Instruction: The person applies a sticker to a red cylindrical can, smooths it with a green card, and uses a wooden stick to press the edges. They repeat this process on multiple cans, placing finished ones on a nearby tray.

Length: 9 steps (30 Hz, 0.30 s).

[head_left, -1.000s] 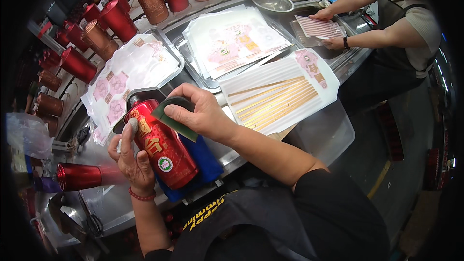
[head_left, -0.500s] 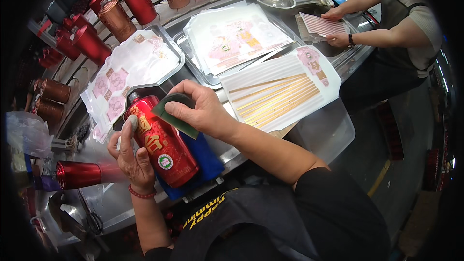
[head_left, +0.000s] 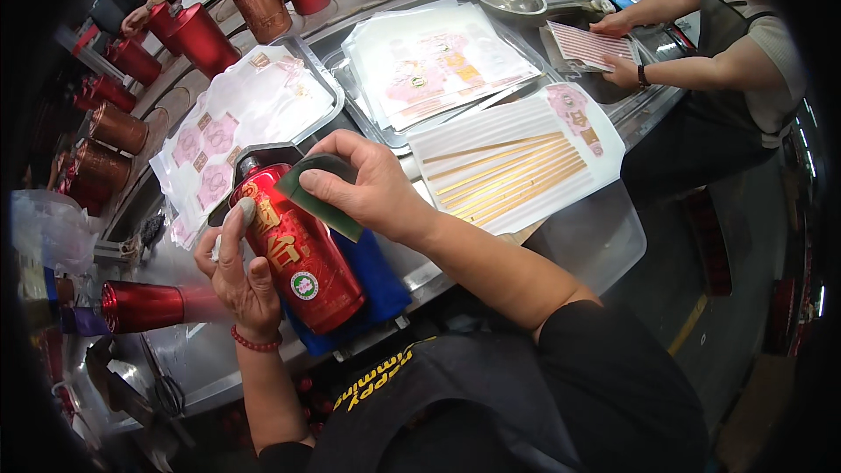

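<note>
A red bottle [head_left: 302, 254] with gold characters and a small round green-and-white sticker lies tilted before me, its dark neck pointing away. Under its right side shows a blue cloth [head_left: 378, 276]. My left hand [head_left: 241, 276] is at the bottle's left edge, fingers apart. One finger, with a pale cover on its tip, touches the bottle near its shoulder. In my right hand [head_left: 372, 184], a flat dark green scraper [head_left: 320, 201] is pinched between thumb and fingers. Its lower edge is over the right side of the bottle; whether it touches cannot be made out.
Printed decal sheets [head_left: 447, 66] lie in metal trays; a sheet with gold strips [head_left: 517, 171] is nearer. Another red bottle [head_left: 140, 305] lies at left. Red and copper bottles [head_left: 258, 2] line the curved conveyor. At right, a co-worker holds a striped sheet [head_left: 589, 45] over a sink.
Bottles on the conveyor have shifted, and another person's hand has come in at upper left. My hands keep nearly the same pose on the bottle; the view has moved slightly.
</note>
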Motion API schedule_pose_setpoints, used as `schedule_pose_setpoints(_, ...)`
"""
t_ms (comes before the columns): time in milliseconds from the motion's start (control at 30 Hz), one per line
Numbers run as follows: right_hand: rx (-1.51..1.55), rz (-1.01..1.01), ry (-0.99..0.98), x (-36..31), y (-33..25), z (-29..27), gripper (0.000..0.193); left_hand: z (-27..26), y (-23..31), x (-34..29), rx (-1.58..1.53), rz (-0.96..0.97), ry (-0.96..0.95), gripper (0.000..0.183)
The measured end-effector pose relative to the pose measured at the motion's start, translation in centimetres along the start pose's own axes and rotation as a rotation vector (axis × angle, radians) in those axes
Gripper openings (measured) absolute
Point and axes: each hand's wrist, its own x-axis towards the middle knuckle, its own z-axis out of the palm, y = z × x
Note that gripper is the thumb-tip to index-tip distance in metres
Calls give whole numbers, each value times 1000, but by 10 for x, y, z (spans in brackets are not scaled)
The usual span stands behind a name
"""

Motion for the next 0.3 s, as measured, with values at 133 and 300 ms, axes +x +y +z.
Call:
schedule_pose_setpoints(133,18,13,-20,2,-4,5,24,1,-1,-1,4,17,11,59)
schedule_pose_setpoints(300,17,35,-18,-2,1,4,27,0,-2,-2,-19,-14,-15,62)
